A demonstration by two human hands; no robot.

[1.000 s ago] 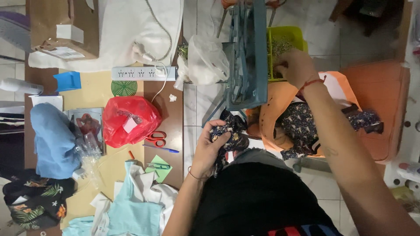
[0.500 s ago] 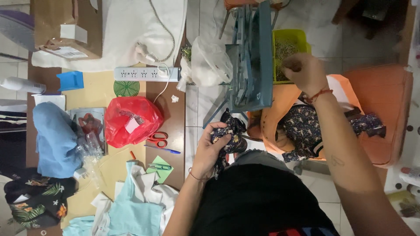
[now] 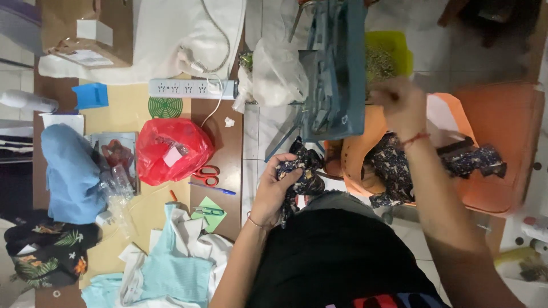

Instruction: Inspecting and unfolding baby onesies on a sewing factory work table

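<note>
Dark floral fabric [image 3: 302,171] sits bunched in our left hand [image 3: 274,191], fingers clamped on it above our lap, while our blurred right hand [image 3: 399,102] has risen from the orange tray [image 3: 496,114], its grip unclear.

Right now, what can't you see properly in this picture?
Head view:
- Right hand: motion-blurred, so whether it holds anything is unclear.
- Dark floral fabric: partly covered by the left hand.
- Yellow-green bin: contents too small to tell.
- Cardboard box: cut off by the top edge.
</note>
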